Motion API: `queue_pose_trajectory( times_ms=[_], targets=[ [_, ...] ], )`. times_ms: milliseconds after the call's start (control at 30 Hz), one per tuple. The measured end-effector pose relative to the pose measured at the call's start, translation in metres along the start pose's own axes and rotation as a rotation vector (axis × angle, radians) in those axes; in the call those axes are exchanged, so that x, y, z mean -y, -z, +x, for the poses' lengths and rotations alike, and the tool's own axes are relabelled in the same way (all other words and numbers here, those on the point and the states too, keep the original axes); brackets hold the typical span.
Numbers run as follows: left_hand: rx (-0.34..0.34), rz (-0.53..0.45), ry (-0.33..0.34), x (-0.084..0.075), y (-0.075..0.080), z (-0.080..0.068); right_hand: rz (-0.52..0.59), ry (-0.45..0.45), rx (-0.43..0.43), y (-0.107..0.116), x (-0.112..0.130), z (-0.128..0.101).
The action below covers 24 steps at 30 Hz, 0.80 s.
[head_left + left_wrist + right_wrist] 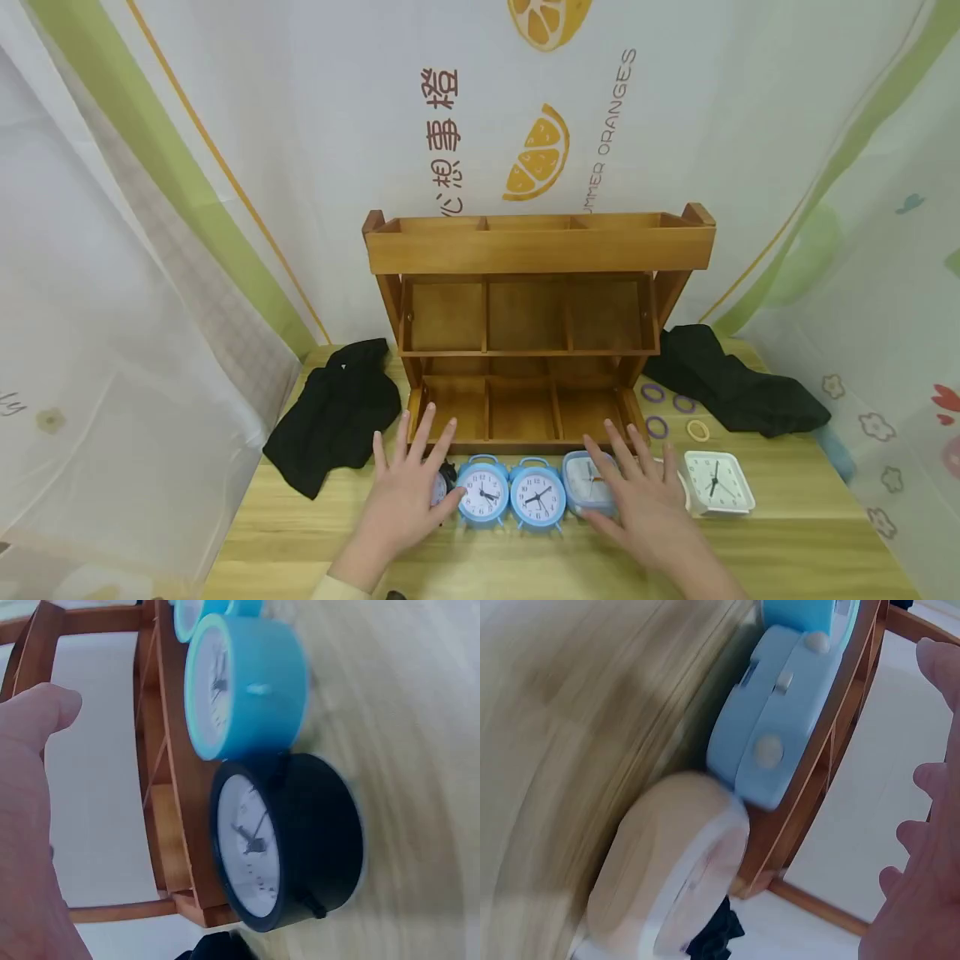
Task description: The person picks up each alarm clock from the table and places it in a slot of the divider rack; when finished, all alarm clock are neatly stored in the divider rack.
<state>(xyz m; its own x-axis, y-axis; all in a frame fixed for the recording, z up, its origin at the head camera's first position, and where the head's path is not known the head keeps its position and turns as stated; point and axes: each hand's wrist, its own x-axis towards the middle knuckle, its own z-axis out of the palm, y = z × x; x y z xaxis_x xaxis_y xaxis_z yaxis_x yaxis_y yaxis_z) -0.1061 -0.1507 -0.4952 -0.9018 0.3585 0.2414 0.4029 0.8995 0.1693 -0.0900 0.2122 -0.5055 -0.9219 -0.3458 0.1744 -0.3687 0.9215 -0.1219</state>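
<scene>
Wooden shelf [537,246] edge behind clocks [510,493], left hand [408,492], right hand [643,500], both grips spread, empty.

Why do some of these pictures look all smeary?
Head view: sharp, but bent at the edges like a fisheye. Left wrist view: the black clock is fairly clear, the table streaky. Right wrist view: blurriest, the cream clock and wood grain smeared.

Both hands flat, fingers spread

Left hand [408,487] and right hand [637,492] reach forward side by side, palms down, fingers straight, holding nothing.
</scene>
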Motion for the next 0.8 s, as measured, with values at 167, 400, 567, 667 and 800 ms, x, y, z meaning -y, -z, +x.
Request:
queue_pose_trajectory(
  times_ms=[167, 400, 567, 667, 800],
  targets=[
    [-0.083, -0.066, 0.054, 0.013, 0.01, 0.014, 0.025, 0.05, -0.018, -0.005, 0.016, 0.016],
    [-0.178, -0.141, 0.094, 0.036, 0.024, 0.035, 0.039, 0.111, -0.014, -0.011, 0.05, 0.043],
    [-0.172, -0.213, 0.131, 0.042, 0.031, 0.05, 0.045, 0.133, 0.005, -0.021, 0.077, 0.062],
    [-0.18, -0.242, 0.134, 0.046, 0.033, 0.056, 0.053, 0.151, 0.02, -0.027, 0.094, 0.072],
    [-0.192, -0.252, 0.115, 0.057, 0.037, 0.066, 0.069, 0.182, 0.057, -0.033, 0.118, 0.084]
  ],
)
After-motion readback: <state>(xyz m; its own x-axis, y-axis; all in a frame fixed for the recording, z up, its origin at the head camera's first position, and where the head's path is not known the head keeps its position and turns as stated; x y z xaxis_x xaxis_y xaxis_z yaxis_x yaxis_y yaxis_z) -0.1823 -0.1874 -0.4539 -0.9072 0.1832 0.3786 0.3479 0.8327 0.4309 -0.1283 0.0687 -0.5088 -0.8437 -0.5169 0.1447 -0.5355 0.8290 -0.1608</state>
